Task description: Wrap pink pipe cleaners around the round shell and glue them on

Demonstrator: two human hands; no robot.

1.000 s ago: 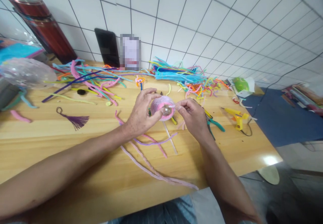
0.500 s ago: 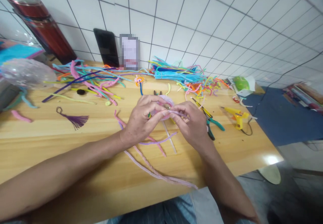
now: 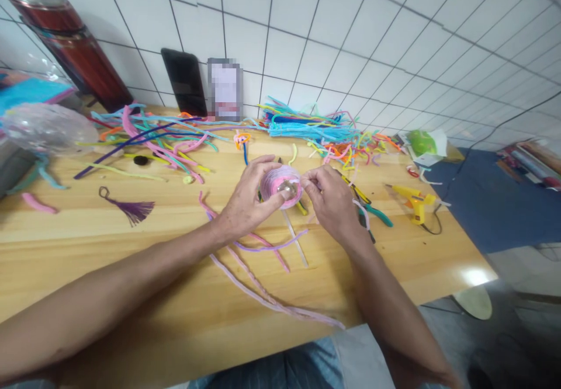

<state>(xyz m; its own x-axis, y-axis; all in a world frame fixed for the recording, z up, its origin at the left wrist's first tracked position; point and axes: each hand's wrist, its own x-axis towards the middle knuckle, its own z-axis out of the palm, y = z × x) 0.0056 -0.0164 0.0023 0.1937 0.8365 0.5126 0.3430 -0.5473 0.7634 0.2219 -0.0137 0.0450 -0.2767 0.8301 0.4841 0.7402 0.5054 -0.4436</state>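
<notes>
My left hand [image 3: 252, 199] is wrapped round a pink and lilac ball [image 3: 287, 173] wound with pipe cleaner, its thumb against a shiny metallic piece at the centre of the near side. At the ball's right edge, my right hand [image 3: 331, 199] pinches a pale lilac pipe cleaner [image 3: 367, 214], whose loose end sticks out past the back of the hand. Below the ball, several pink and lilac pipe cleaners [image 3: 258, 287] lie on the table, together with a thin translucent stick [image 3: 298, 243].
Piles of coloured pipe cleaners [image 3: 311, 125] run along the tiled wall. A yellow glue gun [image 3: 414, 202] and teal-handled pliers [image 3: 379, 215] lie to the right. At the left are a purple tassel [image 3: 131, 209] and a red thermos [image 3: 74, 50]. A black phone [image 3: 184, 82] leans on the wall.
My right hand has drawn slightly away from my left thumb to the ball's right edge, with the pipe cleaner. The ball has turned, so its pink face and metallic centre show more.
</notes>
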